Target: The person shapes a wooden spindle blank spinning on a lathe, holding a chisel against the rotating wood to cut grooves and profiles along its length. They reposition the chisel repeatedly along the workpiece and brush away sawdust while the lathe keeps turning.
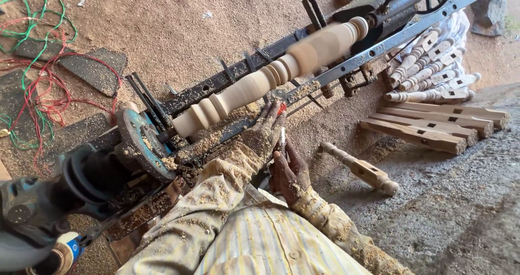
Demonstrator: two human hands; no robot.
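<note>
Fingers point(269, 124) of the left hand point(264, 134) laid flat and curled over the upper end of a slim turning tool point(282, 130), pressing it down on the metal rest rail point(346, 65) just below the workpiece; red tip of the tool showing beside the fingertips. Right hand point(290, 172) lower and closer to the body, clenched round the tool's handle end, thumb side up. Both hands and both striped sleeves point(260, 237) dusted thick with sawdust. Above the hands, a pale wooden spindle point(271, 76) mounted lengthwise in a floor-level lathe point(227, 80), blurred along its far half, with beads and coves already cut near the middle and the near end. Near end of the spindle butted against a round blue-grey faceplate point(142, 144), with a dark motor housing point(92, 177) just beyond it toward the lower left. Shavings heaped along the lathe bed under the spindle. To the right, on the ground, one finished turned leg point(360, 168) lying alone, well apart from the hands; farther off, a row of squared wooden blanks point(433, 126) and a stack of turned legs point(428, 69) on white cloth. At the far left, tangled red and green wires point(38, 91) on the sandy floor.
</note>
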